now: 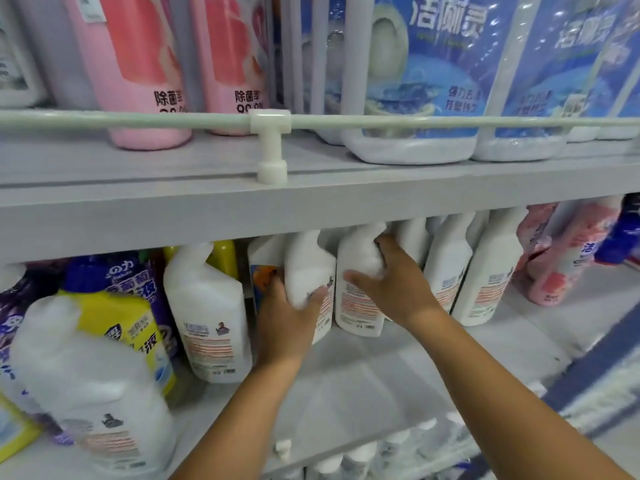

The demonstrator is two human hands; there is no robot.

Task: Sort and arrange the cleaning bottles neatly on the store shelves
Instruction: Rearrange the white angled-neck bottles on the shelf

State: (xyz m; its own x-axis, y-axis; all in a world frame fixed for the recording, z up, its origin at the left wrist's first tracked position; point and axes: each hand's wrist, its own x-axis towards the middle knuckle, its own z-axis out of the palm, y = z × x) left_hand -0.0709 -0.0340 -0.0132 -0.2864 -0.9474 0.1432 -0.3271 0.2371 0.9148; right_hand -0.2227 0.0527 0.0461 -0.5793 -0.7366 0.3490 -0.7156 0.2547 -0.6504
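A big white jug [93, 386] sits nearest us. On the middle shelf [346, 375] our left hand [291, 306] curls around one white bottle [308, 271], our right hand [394, 282] around its neighbour [356, 292]. Tugging both could topple the crowded row.

Head camera looks forward and down, close to the shelves [311, 209] (one view only).

Matt grey painted shelf board [138, 209]; above it glossy pink plastic bottles [138, 71], smooth pale plastic guard rail [104, 120]; below it, white semi-gloss plastic bottles [491, 271].
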